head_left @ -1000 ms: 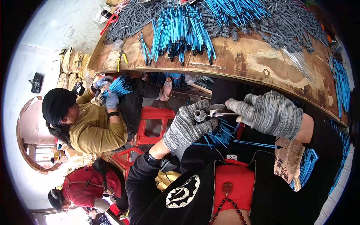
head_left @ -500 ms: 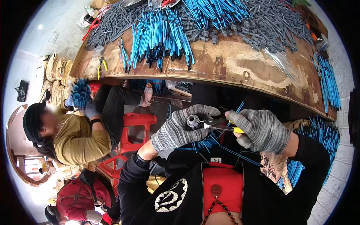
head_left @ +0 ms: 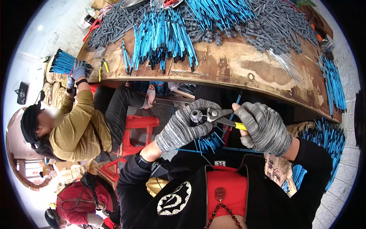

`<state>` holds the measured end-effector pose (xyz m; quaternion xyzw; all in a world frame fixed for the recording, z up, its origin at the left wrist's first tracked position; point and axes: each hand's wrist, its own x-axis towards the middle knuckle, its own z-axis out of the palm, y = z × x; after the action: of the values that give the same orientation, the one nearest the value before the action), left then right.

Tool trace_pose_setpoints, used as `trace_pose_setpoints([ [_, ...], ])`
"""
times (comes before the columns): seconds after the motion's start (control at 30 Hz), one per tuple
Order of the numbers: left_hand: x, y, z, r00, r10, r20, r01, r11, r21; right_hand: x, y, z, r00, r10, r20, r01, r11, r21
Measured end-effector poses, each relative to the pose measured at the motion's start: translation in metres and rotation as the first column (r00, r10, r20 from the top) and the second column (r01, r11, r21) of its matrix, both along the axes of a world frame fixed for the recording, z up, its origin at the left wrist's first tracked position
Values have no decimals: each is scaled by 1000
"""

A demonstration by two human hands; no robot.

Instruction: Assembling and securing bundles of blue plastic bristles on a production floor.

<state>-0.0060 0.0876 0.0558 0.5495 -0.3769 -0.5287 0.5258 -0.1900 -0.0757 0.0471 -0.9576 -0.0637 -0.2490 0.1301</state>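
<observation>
1. Grey-gloved, the left hand (head_left: 179, 129) is curled around a round grey fitting (head_left: 197, 115), whose ringed end is turned upward, off the near edge of a worn wooden table (head_left: 225, 61).

2. Yellow-handled pliers (head_left: 215, 113) are grasped in the right hand (head_left: 265, 128), likewise gloved, with the handles spread and the metal head set against or just beside the fitting; whether anything is pinched between the jaws cannot be told.

3. Work on this one piece is judged to be partway through, as fitting and tool are both held together; how much is left to be done on it cannot be read.

4. Below the gloves, a cluster of blue rods (head_left: 210, 143) is seen near the lap; whether any are joined to the fitting is hidden.

5. Across the far side of the table, blue sticks (head_left: 164, 42) and grey parts (head_left: 118, 28) are heaped in quantity. Plenty appears left to be handled, though finished pieces cannot be told from unfinished ones.

6. At left, a blue bundle (head_left: 63, 62) is held up by a seated co-worker (head_left: 76, 133) in mustard, by which some gathering into batches is suggested.
</observation>
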Motion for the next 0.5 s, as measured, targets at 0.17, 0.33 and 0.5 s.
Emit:
trace_pose_setpoints([
  [0.17, 14, -4, -2, 924, -303, 231, 311, 950, 3, 3, -5, 60, 483, 542, -688, 471, 501, 726],
  [0.33, 14, -3, -11, 869, -369, 330, 429, 895, -127, -7, 5, 26, 319, 795, -516, 687, 181, 703],
  [0.5, 5, -8, -3, 982, -175, 65, 175, 985, 2, -12, -3, 4, 1000, 19, -13, -17, 988, 154],
])
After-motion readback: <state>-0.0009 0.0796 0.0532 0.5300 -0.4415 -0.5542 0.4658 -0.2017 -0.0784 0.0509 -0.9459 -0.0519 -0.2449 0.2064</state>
